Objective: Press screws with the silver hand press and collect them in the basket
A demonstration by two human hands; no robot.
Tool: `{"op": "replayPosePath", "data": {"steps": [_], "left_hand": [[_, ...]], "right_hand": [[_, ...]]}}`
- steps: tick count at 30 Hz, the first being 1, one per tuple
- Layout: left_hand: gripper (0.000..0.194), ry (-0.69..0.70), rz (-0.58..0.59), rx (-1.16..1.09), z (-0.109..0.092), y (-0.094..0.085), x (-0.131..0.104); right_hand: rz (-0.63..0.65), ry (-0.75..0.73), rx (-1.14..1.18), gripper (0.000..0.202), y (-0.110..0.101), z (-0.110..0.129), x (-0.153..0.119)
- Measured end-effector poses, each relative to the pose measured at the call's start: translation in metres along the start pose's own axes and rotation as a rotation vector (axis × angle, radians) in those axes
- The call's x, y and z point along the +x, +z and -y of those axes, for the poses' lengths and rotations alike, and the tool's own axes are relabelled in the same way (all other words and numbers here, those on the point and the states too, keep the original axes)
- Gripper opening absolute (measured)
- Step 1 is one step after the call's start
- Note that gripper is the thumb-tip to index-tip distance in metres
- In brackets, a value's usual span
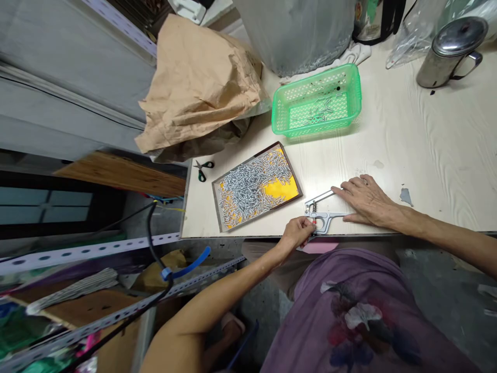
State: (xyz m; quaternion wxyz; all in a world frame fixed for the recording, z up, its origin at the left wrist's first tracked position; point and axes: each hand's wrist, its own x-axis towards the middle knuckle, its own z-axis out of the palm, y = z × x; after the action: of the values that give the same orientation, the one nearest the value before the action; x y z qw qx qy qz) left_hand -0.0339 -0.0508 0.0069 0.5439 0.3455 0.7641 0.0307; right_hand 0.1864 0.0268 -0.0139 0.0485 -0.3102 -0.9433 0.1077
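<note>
A grey metal hand tool with two long handles and a coil spring (326, 219) lies at the table's front edge. My right hand (365, 202) spans its handle ends, the fingers on the upper handle and the thumb by the lower one. At the tool's spring end, my left hand (297, 231) is closed in a pinch. A small red bit shows at those fingertips, but what they hold is too small to make out. Left of the tool sits a shallow tray (256, 220) with a yellow bottom, heaped with many small silvery metal pieces (244, 186).
Behind the tray stands a green plastic basket (316, 129) with several small metal pieces inside. Small scissors (202, 170) lie near the left table edge. Brown paper (205, 88), a large grey container (298, 31) and a metal jug (446, 57) stand farther back.
</note>
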Motion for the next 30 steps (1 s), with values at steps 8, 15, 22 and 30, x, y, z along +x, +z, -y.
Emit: {"op": "replayPosePath", "data": {"steps": [8,15,22,30], "left_hand": [[0.029,0.879,-0.397,0.64,0.0,0.009,0.004],[0.062,1.132,-0.154,0.901,-0.03,0.017,0.036],[0.049,1.128,-0.107,0.904,-0.048,0.022,0.036],[0.021,1.038,-0.088,0.861,-0.06,0.022,0.041]], "right_hand": [[-0.008,-0.026,0.079,0.051,0.004,0.009,-0.005],[0.032,0.068,0.089,0.069,-0.004,0.003,-0.015],[0.038,0.096,0.07,0.028,-0.009,0.001,-0.019],[0.031,0.085,0.114,0.022,-0.001,-0.005,-0.013]]}}
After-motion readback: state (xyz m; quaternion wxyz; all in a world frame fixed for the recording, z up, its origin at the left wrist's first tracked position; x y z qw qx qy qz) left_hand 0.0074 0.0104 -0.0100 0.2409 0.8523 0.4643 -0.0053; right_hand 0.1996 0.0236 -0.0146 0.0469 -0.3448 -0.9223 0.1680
